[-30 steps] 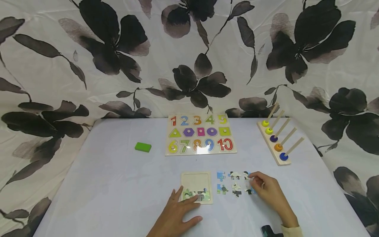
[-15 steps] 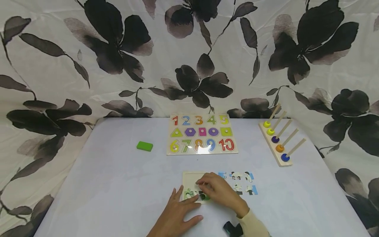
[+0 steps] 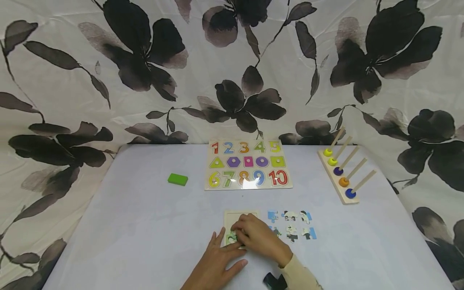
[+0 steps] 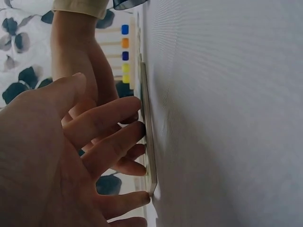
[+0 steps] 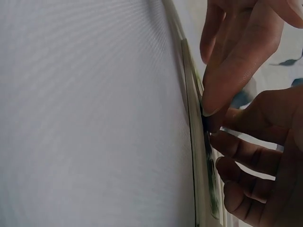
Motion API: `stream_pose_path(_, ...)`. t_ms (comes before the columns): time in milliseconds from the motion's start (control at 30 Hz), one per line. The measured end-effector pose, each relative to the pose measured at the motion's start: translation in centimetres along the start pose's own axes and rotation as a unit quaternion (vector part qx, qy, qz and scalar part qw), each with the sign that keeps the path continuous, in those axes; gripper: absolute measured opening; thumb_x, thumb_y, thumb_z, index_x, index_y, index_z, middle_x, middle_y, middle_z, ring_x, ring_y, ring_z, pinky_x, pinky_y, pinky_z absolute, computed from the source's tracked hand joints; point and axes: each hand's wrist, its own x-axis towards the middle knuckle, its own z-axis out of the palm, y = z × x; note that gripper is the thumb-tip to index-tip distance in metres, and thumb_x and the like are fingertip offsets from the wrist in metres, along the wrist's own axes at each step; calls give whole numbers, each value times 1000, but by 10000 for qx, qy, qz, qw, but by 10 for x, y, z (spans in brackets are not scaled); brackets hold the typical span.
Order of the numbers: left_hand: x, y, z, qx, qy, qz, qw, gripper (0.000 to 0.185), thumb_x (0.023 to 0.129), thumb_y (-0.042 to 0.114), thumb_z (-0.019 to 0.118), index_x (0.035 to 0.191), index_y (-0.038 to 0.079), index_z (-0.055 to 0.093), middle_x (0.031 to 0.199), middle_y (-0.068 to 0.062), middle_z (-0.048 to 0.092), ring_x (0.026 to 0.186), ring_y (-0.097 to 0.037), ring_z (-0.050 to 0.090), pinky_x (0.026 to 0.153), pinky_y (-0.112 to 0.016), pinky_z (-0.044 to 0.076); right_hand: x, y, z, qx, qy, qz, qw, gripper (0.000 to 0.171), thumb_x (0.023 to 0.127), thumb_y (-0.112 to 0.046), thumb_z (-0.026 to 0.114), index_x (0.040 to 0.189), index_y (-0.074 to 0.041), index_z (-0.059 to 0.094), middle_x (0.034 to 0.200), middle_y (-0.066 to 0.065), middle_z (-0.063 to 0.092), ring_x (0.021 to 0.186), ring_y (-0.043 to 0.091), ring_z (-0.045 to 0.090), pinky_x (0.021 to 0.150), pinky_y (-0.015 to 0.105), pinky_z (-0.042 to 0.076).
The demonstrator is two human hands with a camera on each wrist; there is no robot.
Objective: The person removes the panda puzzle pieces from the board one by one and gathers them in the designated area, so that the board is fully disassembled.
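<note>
The left hand, grip wide, touches the puzzle tray; over the tray bends the right hand, grip narrow (whether round a piece, I cannot tell). Loose pieces lie beside it, the number board beyond.

One left hand and one right hand are showing, along with one puzzle tray, one black object and six loose puzzle pieces, while the pieces inside are staying too covered to count. One number board is carrying ten numerals and five shapes: one triangle, one hexagon, one circle and two four-sided ones. One green block is lying on one surface, and one stand is bearing five pegs and five beads: two yellow, two blue and one orange
</note>
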Motion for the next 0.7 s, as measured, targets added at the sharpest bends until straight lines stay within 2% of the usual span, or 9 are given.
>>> stream_pose_path(300,2,2,-1,32,-111,-111,9999,38,98,47,48,114,22,71,128,4,62,134,-53,30,101,-73,26,4,0,0,206,-42,151,9997,18,92,-9,55,98,-12,72,88,-11,60,86,4,51,81,26,48)
stream_pose_path(700,-2,2,-1,64,59,-22,10000,42,99,49,43,112,21,72,127,3,63,135,-51,30,102,-71,27,4,2,0,993,-70,53,9950,13,91,-6,57,96,-13,67,79,-13,58,75,3,49,71,22,46)
